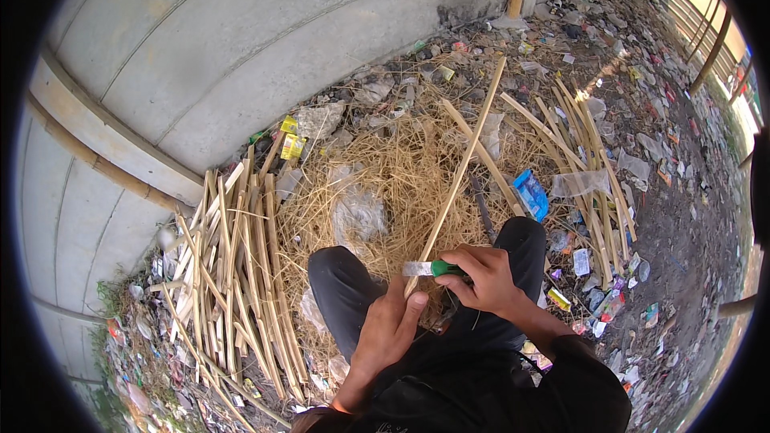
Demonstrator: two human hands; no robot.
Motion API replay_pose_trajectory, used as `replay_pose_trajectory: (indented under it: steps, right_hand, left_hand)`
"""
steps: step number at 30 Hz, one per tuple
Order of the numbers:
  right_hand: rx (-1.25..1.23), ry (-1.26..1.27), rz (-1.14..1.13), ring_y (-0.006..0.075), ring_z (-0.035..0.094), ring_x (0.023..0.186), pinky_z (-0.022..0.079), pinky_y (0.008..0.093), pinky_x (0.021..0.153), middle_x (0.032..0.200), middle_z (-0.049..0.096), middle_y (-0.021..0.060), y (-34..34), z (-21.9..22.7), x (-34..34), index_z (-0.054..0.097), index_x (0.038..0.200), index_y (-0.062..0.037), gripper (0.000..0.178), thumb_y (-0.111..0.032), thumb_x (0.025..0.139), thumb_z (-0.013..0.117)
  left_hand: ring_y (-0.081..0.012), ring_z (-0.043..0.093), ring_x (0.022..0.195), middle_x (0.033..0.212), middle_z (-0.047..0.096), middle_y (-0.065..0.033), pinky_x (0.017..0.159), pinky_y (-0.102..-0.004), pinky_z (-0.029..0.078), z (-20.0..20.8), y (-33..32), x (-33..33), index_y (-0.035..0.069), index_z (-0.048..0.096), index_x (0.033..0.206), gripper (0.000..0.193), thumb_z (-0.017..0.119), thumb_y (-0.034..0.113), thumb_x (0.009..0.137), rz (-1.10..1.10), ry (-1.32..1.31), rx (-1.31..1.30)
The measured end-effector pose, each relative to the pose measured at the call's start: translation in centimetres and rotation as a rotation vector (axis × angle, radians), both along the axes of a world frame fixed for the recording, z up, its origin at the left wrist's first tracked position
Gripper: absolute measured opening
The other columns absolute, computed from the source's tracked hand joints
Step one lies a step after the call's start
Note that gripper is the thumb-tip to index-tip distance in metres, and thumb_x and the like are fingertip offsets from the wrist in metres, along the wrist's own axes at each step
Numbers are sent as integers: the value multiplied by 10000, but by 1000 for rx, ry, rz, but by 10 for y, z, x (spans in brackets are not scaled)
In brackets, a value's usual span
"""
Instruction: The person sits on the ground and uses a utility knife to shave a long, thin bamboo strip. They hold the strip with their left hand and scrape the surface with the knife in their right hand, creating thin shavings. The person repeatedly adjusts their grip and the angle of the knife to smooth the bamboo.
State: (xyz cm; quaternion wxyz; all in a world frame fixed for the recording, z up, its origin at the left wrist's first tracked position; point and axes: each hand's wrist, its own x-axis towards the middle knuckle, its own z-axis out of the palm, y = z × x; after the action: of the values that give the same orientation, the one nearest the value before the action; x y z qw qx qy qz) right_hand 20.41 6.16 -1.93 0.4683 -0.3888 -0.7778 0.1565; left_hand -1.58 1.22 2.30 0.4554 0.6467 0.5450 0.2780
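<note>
Between my knees, my left hand (387, 327) grips the lower end of a long, pale bamboo strip (464, 159). The strip slants away from me toward the far right over the shavings. In my right hand (485, 279) is a knife (416, 269), its green handle wrapped by my fingers. Its short, wide blade points left and lies across the strip, just above my left thumb and fingers. My fingers hide the very end of the strip. A wider bamboo piece (491, 163) lies just right of the held strip.
Curled shavings (409, 160) cover the ground ahead, with clear plastic (357, 212) on them. Bamboo strips are piled at my left (269, 289) and right (597, 168). A blue packet (530, 195) lies by my right knee. Litter surrounds me; a concrete wall (321, 0) stands beyond.
</note>
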Motion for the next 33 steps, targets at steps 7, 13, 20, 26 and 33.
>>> replay_pose_trajectory:
  steps: [7, 13, 20, 26, 33]
  right_hand:
    - [24, -97, 0, 222, 692, 632, 533, 354, 538, 834, 706, 31, -8, 6, -7, 733, 1127, -134, 321, -295, 879, 858]
    - [10, -122, 15, 212, 695, 629, 525, 342, 522, 842, 712, 28, -6, 9, -5, 735, 1145, -141, 328, -298, 884, 856]
    - [18, -126, 27, 219, 697, 627, 532, 344, 531, 840, 713, 27, -4, 7, -5, 739, 1148, -144, 335, -297, 874, 856]
    - [18, -135, 30, 228, 713, 627, 546, 335, 544, 823, 742, 39, -5, 7, -6, 764, 1151, -121, 354, -209, 828, 877]
    - [10, -105, -76, 233, 724, 641, 551, 336, 555, 858, 763, 47, 14, 9, 10, 765, 1090, -120, 290, -275, 871, 876]
  left_hand:
    - [-512, 690, 751, 785, 686, -261, 636, -572, 532, -7, -3, 13, -18, 498, 1216, 544, 644, 487, 1073, 95, 184, 263]
    - [-496, 690, 710, 765, 653, -259, 586, -556, 525, -5, -4, 16, -55, 481, 1177, 591, 637, 505, 1071, 122, 292, 273]
    - [-501, 683, 701, 796, 660, -274, 568, -554, 526, -10, -5, 16, -65, 484, 1200, 598, 635, 499, 1072, 113, 295, 312]
    - [-504, 684, 704, 820, 667, -278, 569, -557, 528, -14, -5, 16, -79, 492, 1221, 598, 637, 482, 1076, 94, 310, 345]
    - [-518, 680, 713, 775, 663, -289, 584, -572, 524, -14, -9, 16, -66, 478, 1172, 545, 591, 463, 1105, 110, 291, 267]
